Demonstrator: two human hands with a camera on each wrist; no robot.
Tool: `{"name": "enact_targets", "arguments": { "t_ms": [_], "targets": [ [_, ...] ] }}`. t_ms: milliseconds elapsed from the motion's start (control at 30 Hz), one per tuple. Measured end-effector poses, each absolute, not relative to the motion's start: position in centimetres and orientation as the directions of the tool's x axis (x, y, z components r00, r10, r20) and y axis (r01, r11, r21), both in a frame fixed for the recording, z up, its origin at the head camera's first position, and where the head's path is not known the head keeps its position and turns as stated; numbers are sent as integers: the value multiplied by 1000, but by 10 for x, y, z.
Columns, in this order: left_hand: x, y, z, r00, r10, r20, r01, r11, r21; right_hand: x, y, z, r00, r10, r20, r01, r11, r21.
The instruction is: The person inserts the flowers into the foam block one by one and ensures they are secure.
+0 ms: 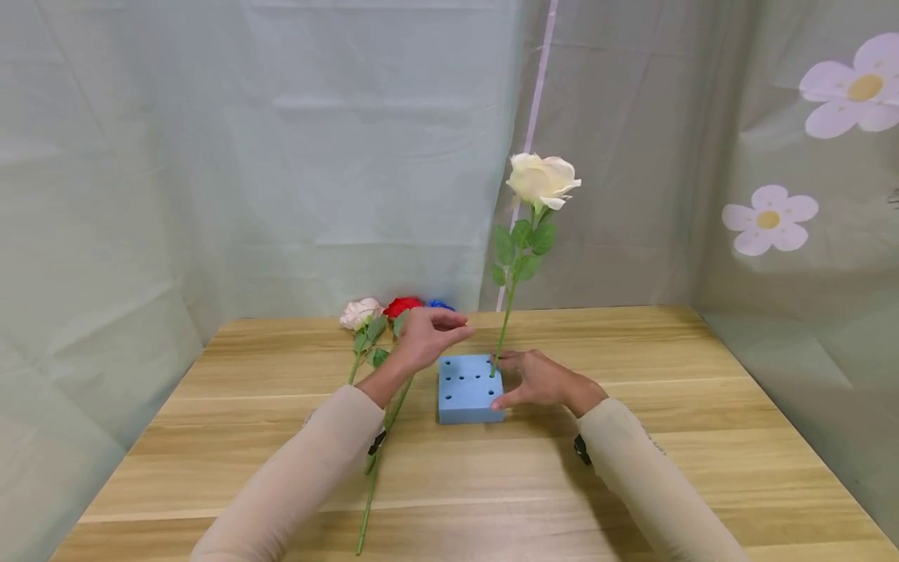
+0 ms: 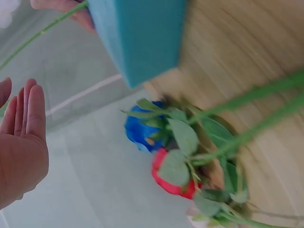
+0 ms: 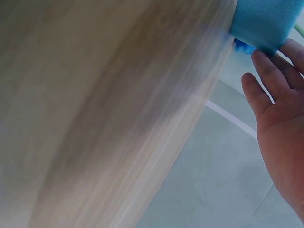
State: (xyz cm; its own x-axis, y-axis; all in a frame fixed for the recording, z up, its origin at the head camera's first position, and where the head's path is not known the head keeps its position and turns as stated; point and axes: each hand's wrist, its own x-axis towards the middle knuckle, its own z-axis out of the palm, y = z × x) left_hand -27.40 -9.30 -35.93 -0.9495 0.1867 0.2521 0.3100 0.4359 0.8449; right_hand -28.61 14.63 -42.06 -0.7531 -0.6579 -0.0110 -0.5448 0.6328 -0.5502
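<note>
A blue block (image 1: pixel 470 411) with several holes in its top sits on the table. One cream rose (image 1: pixel 542 179) stands nearly upright in a hole by the block's right side, leaning slightly right. My right hand (image 1: pixel 539 381) holds that side of the block, thumb at the near corner and fingers toward the back; in the right wrist view its fingertips (image 3: pixel 260 56) touch the block. Left of the block, my left hand (image 1: pixel 430 337) hovers above the table, fingers extended and holding nothing. The left wrist view also shows this empty hand (image 2: pixel 26 142), apart from the stem.
Left of the block lie a pale pink rose (image 1: pixel 360 314), a red rose (image 1: pixel 403 306) and a blue rose (image 1: pixel 440 304), partly behind my left arm. Their stems (image 1: pixel 368 507) point toward the table's near side. Fabric curtains (image 1: pixel 379 156) enclose the wooden table (image 1: pixel 632 336).
</note>
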Motion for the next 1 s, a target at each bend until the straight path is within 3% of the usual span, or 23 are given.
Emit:
{"name": "enact_targets", "arguments": {
  "t_ms": [500,1000],
  "targets": [
    [-265,-131,-377,-974,186,132,208,488,848,-283,146,-421,-762,-646,-35,-519,642,-565],
    [-260,-149,-391,-980,165,114,183,506,843,-282,147,-423,-764,-644,-36,-515,643,-567]
  ]
}}
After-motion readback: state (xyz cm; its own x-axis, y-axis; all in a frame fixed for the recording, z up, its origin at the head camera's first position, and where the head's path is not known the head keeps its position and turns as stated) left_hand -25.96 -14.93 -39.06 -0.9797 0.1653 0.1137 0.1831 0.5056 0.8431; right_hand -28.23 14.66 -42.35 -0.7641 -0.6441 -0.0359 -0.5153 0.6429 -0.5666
